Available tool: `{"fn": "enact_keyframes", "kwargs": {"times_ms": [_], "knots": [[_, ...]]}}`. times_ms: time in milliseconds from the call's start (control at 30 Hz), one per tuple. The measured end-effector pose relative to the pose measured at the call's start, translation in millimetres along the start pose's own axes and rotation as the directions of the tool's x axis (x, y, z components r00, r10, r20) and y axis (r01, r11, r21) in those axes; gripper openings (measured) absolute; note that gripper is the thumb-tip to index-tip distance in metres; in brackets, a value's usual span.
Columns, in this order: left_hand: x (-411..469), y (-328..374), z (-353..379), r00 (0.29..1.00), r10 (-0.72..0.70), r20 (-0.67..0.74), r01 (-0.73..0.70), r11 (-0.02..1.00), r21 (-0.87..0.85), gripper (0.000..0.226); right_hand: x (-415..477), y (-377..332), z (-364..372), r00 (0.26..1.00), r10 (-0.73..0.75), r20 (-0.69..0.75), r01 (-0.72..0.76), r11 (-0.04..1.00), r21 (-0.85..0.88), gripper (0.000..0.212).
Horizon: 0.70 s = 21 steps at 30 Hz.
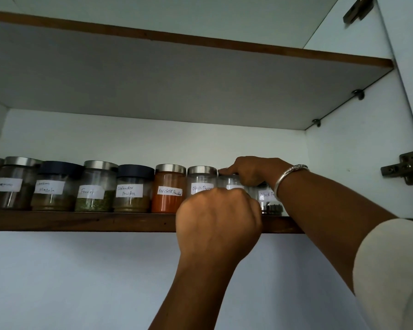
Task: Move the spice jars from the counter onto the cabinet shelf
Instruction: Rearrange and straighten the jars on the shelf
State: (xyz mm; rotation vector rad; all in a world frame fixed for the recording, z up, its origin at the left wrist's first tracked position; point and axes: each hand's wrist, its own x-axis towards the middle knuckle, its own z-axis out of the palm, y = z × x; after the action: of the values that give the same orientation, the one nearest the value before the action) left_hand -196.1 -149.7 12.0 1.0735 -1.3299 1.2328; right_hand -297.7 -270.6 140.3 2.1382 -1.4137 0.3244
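Note:
A row of labelled spice jars stands on the wooden-edged cabinet shelf (81, 221): masala (51, 186), fennel (94, 186), coriander powder (132, 189), red chilli powder (168, 189) and black pepper (200, 181). Right of these a clear jar (229, 182) sits between my hands. My left hand (218, 220) is curled around its front. My right hand (250, 171), with a silver bangle on the wrist, rests on its lid. A further jar labelled black pepper (267, 198) stands behind my right wrist, partly hidden.
An upper shelf (177, 86) hangs low over the jars. The cabinet side wall with a metal hinge (405, 166) is at the right. More jars (12, 184) fill the shelf's left end. A pale wall runs below the shelf.

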Motion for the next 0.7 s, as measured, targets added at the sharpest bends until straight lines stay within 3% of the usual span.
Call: {"fn": "enact_keyframes", "kwargs": {"times_ms": [133,333,533,633,700], "knots": [[1,0,-2,1.000,-0.018,0.014,0.018,1.000,0.005,0.031,7,0,7,1.000,0.021,0.020,-0.020,1.000,-0.002,0.070],[1,0,-4,0.997,-0.064,0.040,0.066,0.997,-0.043,0.038,-1,0,7,0.994,0.045,-0.097,-0.023,0.976,0.219,0.079],[4,0,-8,0.988,-0.070,0.141,0.080,0.995,-0.064,0.035,-42,-21,-5,0.997,-0.038,-0.067,0.053,0.969,0.241,0.053],[5,0,-10,0.983,-0.044,0.179,0.053,0.998,-0.044,0.034,-80,-39,-13,0.989,-0.125,0.074,0.081,0.896,0.437,0.026],[6,0,-11,0.968,-0.023,0.251,0.030,0.999,-0.026,0.037,-103,-47,-13,0.984,-0.117,0.131,0.046,0.890,0.455,0.018]]}}
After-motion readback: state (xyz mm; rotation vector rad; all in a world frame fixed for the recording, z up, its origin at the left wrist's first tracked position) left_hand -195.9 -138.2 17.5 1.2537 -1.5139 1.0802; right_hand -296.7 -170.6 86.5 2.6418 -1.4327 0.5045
